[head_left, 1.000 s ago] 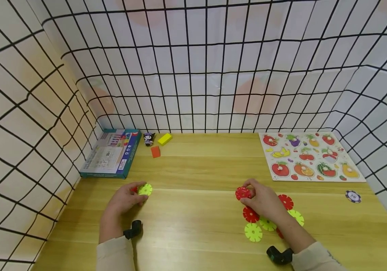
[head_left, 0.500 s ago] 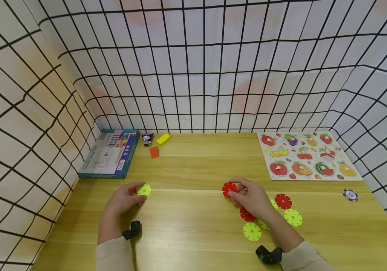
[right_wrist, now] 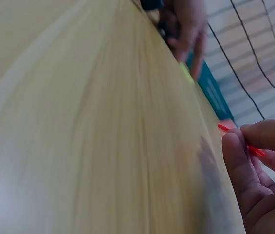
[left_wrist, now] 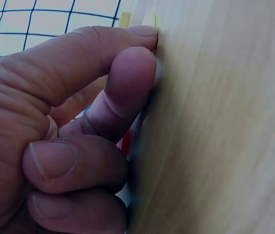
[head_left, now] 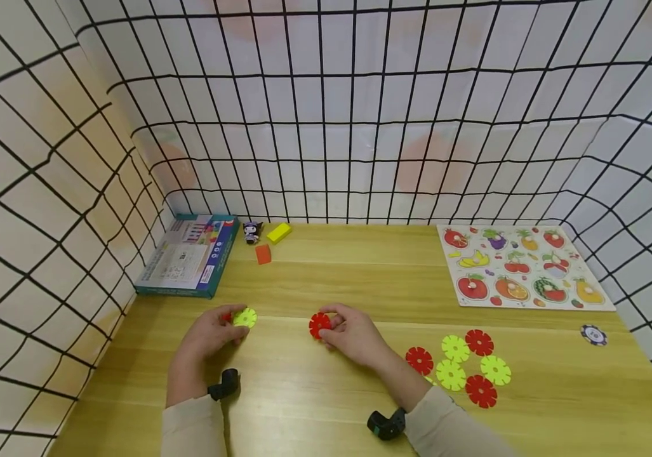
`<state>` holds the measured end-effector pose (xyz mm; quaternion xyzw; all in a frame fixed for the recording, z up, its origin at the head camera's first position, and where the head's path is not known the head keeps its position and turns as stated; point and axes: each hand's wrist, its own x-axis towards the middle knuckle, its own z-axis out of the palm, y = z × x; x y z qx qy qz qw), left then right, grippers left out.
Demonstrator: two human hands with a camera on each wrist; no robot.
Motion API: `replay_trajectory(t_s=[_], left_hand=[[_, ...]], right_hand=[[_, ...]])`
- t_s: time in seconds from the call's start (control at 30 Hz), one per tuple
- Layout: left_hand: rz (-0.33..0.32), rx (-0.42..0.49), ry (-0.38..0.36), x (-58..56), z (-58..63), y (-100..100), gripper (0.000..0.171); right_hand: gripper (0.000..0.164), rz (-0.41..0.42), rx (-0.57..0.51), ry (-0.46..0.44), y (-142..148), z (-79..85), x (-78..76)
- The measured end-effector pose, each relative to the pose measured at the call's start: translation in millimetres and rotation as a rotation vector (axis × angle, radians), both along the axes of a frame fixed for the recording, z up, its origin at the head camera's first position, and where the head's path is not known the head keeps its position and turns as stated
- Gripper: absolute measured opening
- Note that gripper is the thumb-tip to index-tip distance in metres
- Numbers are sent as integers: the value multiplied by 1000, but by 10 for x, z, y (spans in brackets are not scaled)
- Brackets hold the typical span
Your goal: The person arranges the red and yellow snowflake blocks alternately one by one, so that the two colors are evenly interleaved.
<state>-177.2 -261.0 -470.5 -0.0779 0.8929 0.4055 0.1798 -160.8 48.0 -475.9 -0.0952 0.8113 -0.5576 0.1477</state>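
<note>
A red disc [head_left: 319, 325] is over the middle of the counter [head_left: 303, 393]. The right hand [head_left: 354, 334] pinches it between thumb and fingers. To its left, the left hand [head_left: 208, 334] curls its thumb and finger around a yellow-green disc [head_left: 245, 318], and a bit of red peeks out beside it. More red and yellow-green discs [head_left: 450, 375] lie near the right arm. Farther back on the left are a flat box [head_left: 188, 260], a little doll [head_left: 252, 232], a yellow block [head_left: 279, 233] and an orange block [head_left: 263, 254]. A fruit picture board [head_left: 522, 279] and a round chip [head_left: 593, 335] lie on the right.
</note>
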Motion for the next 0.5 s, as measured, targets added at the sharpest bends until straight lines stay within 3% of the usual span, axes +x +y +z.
replay_trajectory(t_s=[0.13, 0.4, 0.5], left_hand=[[9, 20, -4, -2, 7, -3, 57], [23, 36, -29, -19, -21, 2, 56], [30, 18, -34, -21, -9, -6, 55]], right_hand=[[39, 80, 69, 73, -339, -51, -100], [36, 162, 460, 370, -775, -48, -342], [38, 186, 527, 406, -862, -30, -403]])
